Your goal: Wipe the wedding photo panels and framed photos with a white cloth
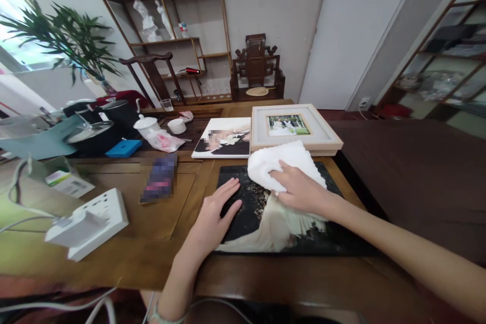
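- Left hand [218,212]: we are logging it as lying palm down on the near left corner of the dark photo print [243,223], with the fingers stretched out flat and together, gripping nothing.
- Right hand [299,190]: we are finding it resting on top of the white cloth [279,162], fingers lying nearly flat and pressing down rather than clenching round it.
- White cloth: it is sitting bunched on the far half of the print, its far edge touching the framed photo [294,131].
- Dark photo print: it is lying flat on the wooden table [114,258], directly in front of us.
- Framed photo: we are noting it just beyond the print, with an unframed picture panel [224,136] lying beside it on the left.
- Power strip [94,220]: it is lying well to the left of the hands.
- White teapot [146,124], small cup [176,125] and blue box [123,148]: we are listing these at the far left.
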`<state>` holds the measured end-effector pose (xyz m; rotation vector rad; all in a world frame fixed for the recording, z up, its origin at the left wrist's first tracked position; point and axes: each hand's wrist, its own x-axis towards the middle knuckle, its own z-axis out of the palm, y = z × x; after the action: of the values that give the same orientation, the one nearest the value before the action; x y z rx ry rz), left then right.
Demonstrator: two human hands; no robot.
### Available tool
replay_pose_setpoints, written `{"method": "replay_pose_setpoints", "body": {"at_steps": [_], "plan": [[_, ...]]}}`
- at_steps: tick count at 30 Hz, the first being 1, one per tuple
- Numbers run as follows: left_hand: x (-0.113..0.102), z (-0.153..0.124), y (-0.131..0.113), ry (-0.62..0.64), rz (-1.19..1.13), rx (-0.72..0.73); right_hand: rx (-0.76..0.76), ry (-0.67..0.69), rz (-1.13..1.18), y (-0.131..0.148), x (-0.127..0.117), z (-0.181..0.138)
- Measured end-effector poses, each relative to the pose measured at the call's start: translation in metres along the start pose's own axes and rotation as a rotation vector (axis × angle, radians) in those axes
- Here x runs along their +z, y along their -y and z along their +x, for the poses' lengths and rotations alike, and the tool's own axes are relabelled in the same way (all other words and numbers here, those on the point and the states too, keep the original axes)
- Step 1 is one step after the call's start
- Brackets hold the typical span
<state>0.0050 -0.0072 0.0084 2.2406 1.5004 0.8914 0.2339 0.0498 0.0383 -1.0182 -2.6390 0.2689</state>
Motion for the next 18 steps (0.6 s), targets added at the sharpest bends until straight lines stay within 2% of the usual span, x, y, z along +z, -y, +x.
{"method": "replay_pose_setpoints", "body": {"at_steps": [3,8,11,14,18], "plan": [[0.001,-0.001,0.002,-0.015,0.004,-0.004,-0.042,0.011,-0.008,0.01,0.004,-0.01],[0.003,0.0,0.004,-0.019,0.024,-0.004,-0.199,0.149,0.041,0.058,0.009,-0.061],[0.004,0.001,0.004,0.0,0.027,-0.012,-0.296,0.185,0.036,0.075,0.01,-0.08],[0.003,0.001,0.004,0.006,0.031,-0.017,-0.317,0.159,0.086,0.07,0.008,-0.078],[0.003,0.001,0.005,0.014,0.028,-0.028,-0.172,0.105,0.084,0.04,0.002,-0.044]]}}
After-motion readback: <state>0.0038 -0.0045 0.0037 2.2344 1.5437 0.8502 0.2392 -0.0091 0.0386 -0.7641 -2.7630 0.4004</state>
